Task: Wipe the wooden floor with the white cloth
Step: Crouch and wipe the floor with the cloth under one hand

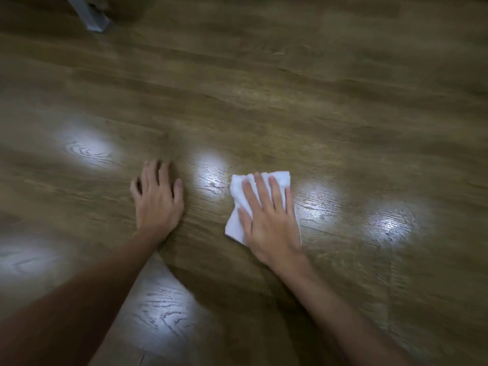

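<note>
White cloth [239,223] is lying flat on the wooden floor [317,114] under the right hand [269,220], fingers spread, pressing; left hand [155,196] is bracing, fingers loosely curled. Keeping even pressure and overlapping strokes is advisable.

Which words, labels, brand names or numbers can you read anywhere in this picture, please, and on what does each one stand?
None: no text can be read.
white cloth, under the right hand: plain, no label showing.
wooden floor: only grain and light reflections.
left hand: bare, flat on the floor.
grey furniture leg, top left: blurred, no marking shows.
</note>
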